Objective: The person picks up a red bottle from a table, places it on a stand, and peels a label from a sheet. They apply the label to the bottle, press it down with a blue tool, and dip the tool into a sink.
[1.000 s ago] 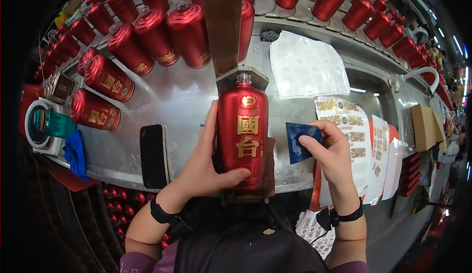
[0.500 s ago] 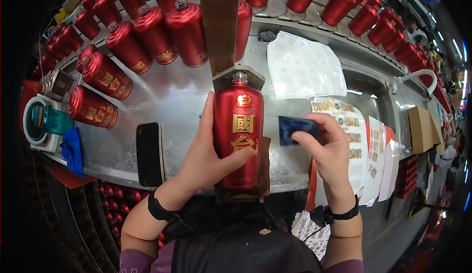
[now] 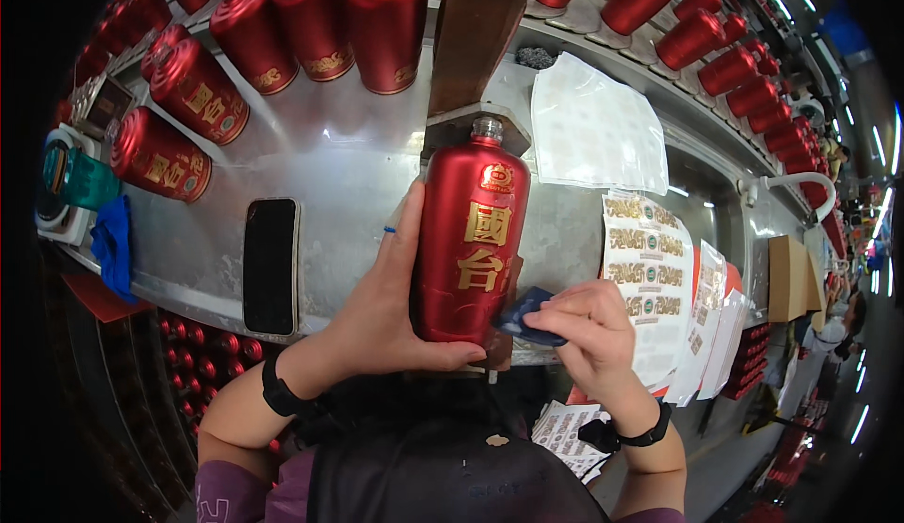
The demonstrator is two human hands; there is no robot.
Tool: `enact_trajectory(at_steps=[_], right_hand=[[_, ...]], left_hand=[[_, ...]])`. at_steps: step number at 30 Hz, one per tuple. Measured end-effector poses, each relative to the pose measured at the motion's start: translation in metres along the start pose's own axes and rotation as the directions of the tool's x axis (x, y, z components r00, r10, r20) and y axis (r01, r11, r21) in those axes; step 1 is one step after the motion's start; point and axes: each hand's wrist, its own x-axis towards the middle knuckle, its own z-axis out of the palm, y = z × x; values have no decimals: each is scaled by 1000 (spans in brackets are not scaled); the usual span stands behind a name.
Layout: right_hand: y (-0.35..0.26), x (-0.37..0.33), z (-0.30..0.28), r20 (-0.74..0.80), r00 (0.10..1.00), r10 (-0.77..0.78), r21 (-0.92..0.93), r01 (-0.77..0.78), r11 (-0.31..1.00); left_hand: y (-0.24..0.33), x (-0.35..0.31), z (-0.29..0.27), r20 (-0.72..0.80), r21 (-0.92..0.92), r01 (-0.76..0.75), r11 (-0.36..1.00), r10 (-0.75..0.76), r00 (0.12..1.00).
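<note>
A red bottle (image 3: 452, 241) with gold lettering and a clear glass neck lies on a brown rest in front of me, neck pointing away. My left hand (image 3: 391, 288) is wrapped round its left side, with the thumb across the base end. A small flat dark-blue piece (image 3: 533, 318), like a scraper or folded pad, is pinched in my right hand (image 3: 595, 330). Its edge is at the bottle's lower right side; whether it touches there I cannot tell.
More red bottles (image 3: 386, 29) stand on the steel bench (image 3: 339, 175) and conveyor. A black phone (image 3: 270, 264) lies left. Gold label sheets (image 3: 650, 259) and a white sheet (image 3: 598, 128) lie right, near a sink tap (image 3: 800, 182). A blue cloth (image 3: 111, 248) hangs at far left.
My right hand has brought the blue piece left and down to the bottle's lower side. My left thumb has slid from the bottle's front toward its base. The head view has shifted.
</note>
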Motion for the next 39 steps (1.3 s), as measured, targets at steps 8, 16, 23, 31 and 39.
enact_trajectory(at_steps=[8,16,23,31,39], right_hand=[[-45,48,-3,35,996,85,-170,-78,982],[-55,45,-19,-172,972,161,-92,-179,980],[-48,40,-29,-259,926,274,-4,-284,959],[-31,39,-26,-240,905,353,117,-334,935],[-26,47,-18,-224,901,372,166,-341,925]], left_hand=[[1,-2,-4,-62,84,-33,996,38,997],[0,1,-6,-124,-65,29,997,-36,992],[7,20,0,-214,-132,89,987,-116,970],[8,23,-12,-121,-251,135,959,-169,978],[15,29,-9,-144,-152,154,976,-176,974]])
